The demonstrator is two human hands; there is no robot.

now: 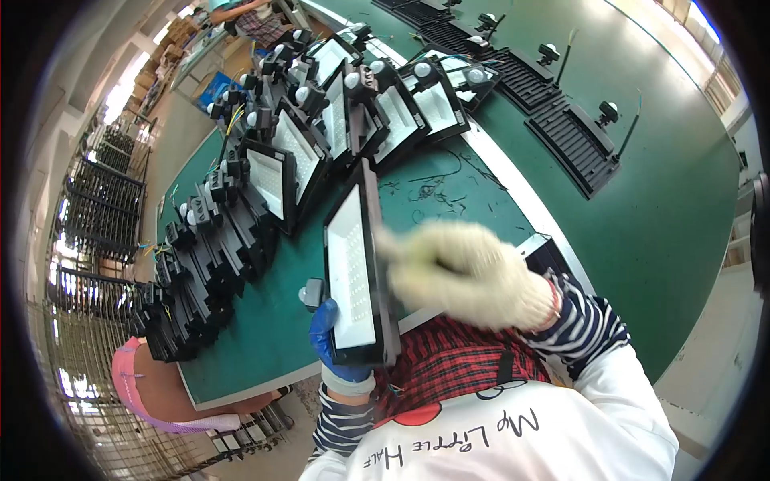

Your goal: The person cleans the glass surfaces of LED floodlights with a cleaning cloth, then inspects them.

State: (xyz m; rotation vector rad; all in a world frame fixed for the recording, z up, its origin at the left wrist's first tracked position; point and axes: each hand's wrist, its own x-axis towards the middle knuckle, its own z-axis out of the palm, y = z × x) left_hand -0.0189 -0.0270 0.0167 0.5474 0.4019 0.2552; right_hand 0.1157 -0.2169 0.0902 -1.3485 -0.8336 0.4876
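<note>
My left hand (327, 335), in a blue glove with a pale cuff, grips the lower end of an LED floodlight (350, 272). The light is tilted up on its narrow end, its white reflector and LED rows facing left. A small sensor (311, 295) with a white dome juts from its left side. Beside the housing's right edge is my right hand (457, 268), in a cream knitted glove. Motion smears its fingers, and I cannot tell whether they hold anything.
Stacked floodlights (298, 152) with sensors and wires fill the left and back of the green table (241, 353). Black wire scraps (433, 188) lie near the middle. Ribbed black housings (573, 140) line the right-hand surface. A pink-backed stool (132, 377) stands left; another person (261, 20) sits behind.
</note>
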